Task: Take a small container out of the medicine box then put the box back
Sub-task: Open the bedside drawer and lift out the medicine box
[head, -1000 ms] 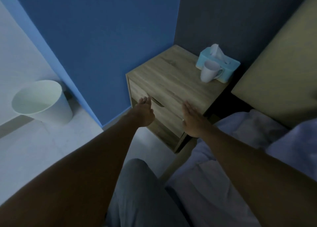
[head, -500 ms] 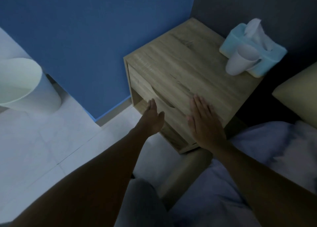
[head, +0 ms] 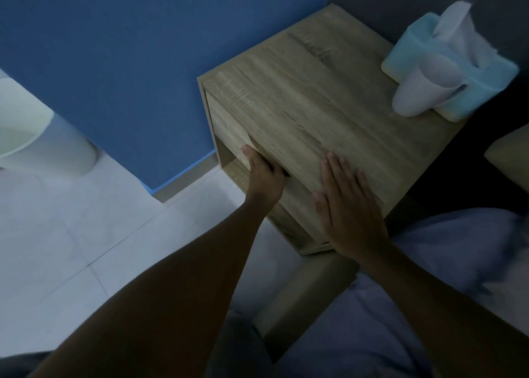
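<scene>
A wooden bedside cabinet (head: 315, 97) stands in the corner against the blue wall. Its drawer front (head: 229, 128) faces me and looks closed. My left hand (head: 264, 177) is at the drawer's handle recess, fingers curled into the dark slot under the top edge. My right hand (head: 347, 206) lies flat, fingers spread, on the near right part of the cabinet top. No medicine box or small container is visible.
A light blue tissue box (head: 458, 71) and a white mug (head: 420, 91) sit at the back right of the cabinet top. A white waste bin (head: 43, 143) stands on the tiled floor at left. Bedding (head: 429, 292) and a cushioned headboard (head: 509, 160) lie to the right.
The camera has come closer to the cabinet. My left hand moved up from below the drawer and hooked its fingers into the handle recess. My right hand settled flat on the top.
</scene>
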A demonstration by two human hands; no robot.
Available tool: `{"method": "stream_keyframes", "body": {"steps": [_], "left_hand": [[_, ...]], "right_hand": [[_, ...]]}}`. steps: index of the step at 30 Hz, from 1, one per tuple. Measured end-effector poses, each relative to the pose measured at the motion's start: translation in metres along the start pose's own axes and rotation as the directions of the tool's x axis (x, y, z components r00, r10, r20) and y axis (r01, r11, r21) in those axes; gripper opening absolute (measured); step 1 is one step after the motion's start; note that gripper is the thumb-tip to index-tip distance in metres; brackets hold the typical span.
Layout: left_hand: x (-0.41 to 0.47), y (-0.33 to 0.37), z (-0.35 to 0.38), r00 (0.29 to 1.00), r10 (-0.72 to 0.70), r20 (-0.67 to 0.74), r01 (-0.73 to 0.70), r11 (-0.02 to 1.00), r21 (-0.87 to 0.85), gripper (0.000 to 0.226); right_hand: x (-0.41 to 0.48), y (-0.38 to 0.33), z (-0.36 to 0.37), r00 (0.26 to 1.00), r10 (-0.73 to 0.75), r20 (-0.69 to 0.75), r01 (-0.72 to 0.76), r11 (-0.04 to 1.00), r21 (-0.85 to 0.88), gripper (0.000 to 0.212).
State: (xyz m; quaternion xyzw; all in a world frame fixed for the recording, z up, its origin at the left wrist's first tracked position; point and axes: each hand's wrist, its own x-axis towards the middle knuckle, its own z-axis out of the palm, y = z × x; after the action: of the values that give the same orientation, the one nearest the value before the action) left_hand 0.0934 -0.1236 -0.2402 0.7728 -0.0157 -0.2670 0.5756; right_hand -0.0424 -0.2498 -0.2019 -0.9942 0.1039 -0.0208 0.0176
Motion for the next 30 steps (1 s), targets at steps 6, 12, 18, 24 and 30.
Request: {"method": "stream_keyframes", "body": {"steps": [6,12,18,24,30], "left_hand": [[-0.016,-0.003,-0.017,1.0,0.01,-0.01,-0.011,1.0,-0.026,0.094],[-0.042,-0.017,-0.048,1.0,-0.007,0.02,0.008,0.999,-0.047,0.084],[-0.059,-0.031,-0.079,0.996,-0.061,0.07,0.066,0.996,-0.066,0.087],[-0.081,-0.041,-0.103,0.996,-0.069,0.059,0.072,0.996,-0.05,0.085],[-0.1,-0.057,-0.128,0.997,-0.051,0.058,0.053,0.998,-0.019,0.082]], "right_hand": [[-0.001,-0.001,0.0,1.0,0.012,-0.009,-0.012,1.0,0.009,0.064],[0.0,-0.003,-0.005,1.0,0.011,0.006,-0.011,1.0,0.018,0.064],[0.0,-0.002,-0.005,1.0,0.005,-0.006,-0.005,1.0,0.026,0.063],[0.001,-0.001,-0.003,1.0,0.007,-0.023,-0.007,1.0,0.022,0.062],[0.0,-0.004,-0.006,1.0,0.028,-0.007,-0.028,0.999,0.036,0.061]]}}
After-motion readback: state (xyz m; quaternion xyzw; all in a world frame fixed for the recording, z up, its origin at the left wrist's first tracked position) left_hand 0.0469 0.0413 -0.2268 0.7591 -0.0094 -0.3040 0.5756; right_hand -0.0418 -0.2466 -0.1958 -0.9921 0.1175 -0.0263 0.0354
